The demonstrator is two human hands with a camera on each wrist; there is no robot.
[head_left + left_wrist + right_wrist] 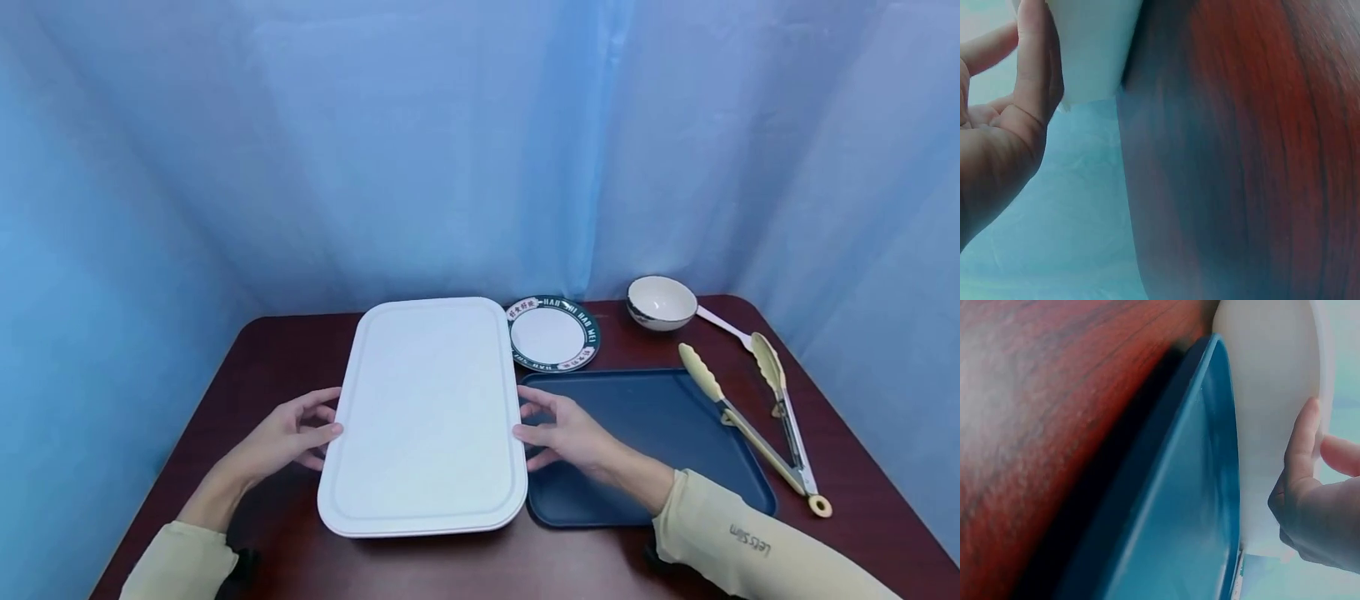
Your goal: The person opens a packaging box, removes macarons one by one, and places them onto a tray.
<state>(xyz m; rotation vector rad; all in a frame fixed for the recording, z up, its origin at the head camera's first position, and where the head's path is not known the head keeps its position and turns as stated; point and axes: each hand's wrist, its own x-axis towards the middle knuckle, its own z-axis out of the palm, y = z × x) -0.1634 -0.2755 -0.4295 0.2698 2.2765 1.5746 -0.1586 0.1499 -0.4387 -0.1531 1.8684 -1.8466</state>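
A large white rectangular board (427,412) lies on the dark red table (262,350), its right edge over the rim of a dark blue tray (660,417). My left hand (300,433) holds the board's left edge, thumb against the rim; the left wrist view shows that thumb (1038,69) lying along the white board (1094,44). At the opposite edge my right hand (558,433) grips the board. In the right wrist view its thumb (1300,450) rests on the board (1266,394), above the blue tray (1191,506).
Behind the tray stand a small round plate with a dark lettered rim (553,333) and a white bowl (662,302). Cream-tipped metal tongs (757,417) lie across the tray's right side. A blue curtain encloses the table.
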